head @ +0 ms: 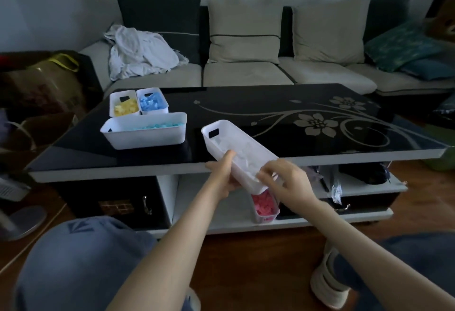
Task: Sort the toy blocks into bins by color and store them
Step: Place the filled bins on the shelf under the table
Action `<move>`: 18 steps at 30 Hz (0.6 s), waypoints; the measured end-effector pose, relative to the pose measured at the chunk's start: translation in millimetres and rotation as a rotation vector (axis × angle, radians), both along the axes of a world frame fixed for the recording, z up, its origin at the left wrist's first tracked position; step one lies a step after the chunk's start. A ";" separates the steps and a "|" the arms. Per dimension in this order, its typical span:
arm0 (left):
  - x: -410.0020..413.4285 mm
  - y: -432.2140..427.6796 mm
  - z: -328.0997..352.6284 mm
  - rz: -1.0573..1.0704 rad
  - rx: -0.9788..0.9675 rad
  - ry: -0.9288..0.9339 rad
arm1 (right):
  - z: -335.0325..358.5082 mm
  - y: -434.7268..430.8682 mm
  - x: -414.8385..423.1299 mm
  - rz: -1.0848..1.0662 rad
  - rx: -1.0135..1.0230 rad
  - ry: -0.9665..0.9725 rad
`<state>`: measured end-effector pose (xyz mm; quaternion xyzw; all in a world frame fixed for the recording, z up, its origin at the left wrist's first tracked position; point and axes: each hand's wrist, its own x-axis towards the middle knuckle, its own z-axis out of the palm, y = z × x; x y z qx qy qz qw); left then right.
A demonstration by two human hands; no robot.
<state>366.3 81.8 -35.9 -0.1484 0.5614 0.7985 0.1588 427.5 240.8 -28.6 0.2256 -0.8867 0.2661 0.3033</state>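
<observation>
A long white bin (222, 135) with white blocks (242, 160) inside sticks out over the front edge of the black glass table (307, 123). My left hand (224, 175) grips its near left side, and my right hand (283, 182) holds its near right end. On the lower shelf below it stands a small bin of pink blocks (264, 206). At the table's far left stand a bin of yellow blocks (124, 106), a bin of blue blocks (152, 103) and a long bin of light-blue blocks (145, 131).
A sofa (246, 71) with cushions and a crumpled white cloth (138, 52) runs behind the table. Bags (44, 84) are piled at the left. The lower shelf (357, 187) holds dark items and plastic wrappers. My knees and a shoe (327, 283) are near the floor.
</observation>
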 end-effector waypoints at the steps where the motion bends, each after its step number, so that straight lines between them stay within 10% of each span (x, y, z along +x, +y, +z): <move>1: 8.4 -1.4 -3.1 0.020 0.010 0.012 | 0.5 -0.1 0.0 -0.041 -0.098 -0.033; 8: 54.8 -5.8 -36.1 0.222 -0.070 0.048 | -8.4 5.0 -23.6 -0.110 -0.146 -0.632; 18: 67.1 4.8 -94.7 0.322 -0.139 -0.121 | -61.3 -2.7 -31.4 0.014 0.256 -0.684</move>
